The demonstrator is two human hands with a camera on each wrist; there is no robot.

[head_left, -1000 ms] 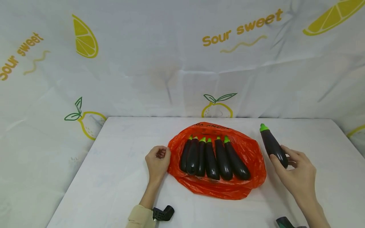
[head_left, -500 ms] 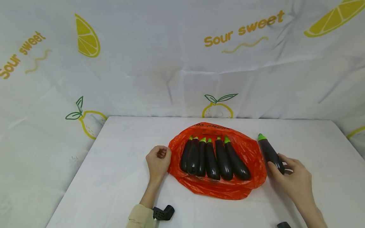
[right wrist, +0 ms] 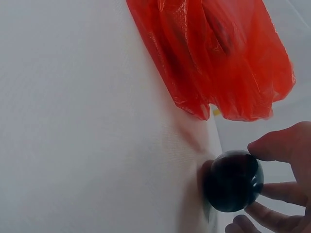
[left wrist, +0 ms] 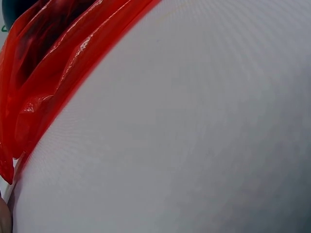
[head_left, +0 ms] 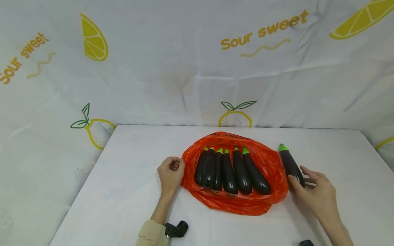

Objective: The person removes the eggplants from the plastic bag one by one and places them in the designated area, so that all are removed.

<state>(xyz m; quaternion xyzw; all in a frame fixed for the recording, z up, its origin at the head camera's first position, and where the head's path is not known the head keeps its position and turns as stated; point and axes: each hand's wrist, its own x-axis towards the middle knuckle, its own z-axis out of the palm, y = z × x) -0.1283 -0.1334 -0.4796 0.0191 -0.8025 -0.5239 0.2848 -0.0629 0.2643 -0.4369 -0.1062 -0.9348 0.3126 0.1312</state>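
A red plastic bag [head_left: 237, 206] lies spread on the table with its mouth wide. Several dark eggplants [head_left: 241, 172] with green stem ends lie side by side in it. My left hand [head_left: 170, 172], fingers curled, pinches the bag's left edge; in the left wrist view only a sliver of finger [left wrist: 5, 216] shows. One more eggplant [head_left: 290, 165] lies on the table just right of the bag, stem end away from me. My right hand [head_left: 320, 191] is around its near end, thumb and fingers spread loosely. The right wrist view shows its rounded end [right wrist: 233, 182] beside my thumb [right wrist: 277, 145].
The white table [head_left: 129, 191] ends at a white cloth backdrop [head_left: 172, 61] printed with lemons and lettering. A black wrist device [head_left: 176, 229] sits at my left wrist; part of another dark device [head_left: 306, 243] shows at the bottom right.
My right hand has brought the single eggplant toward me, down beside the bag, and its fingers have since loosened. My left hand and the bag have stayed put.
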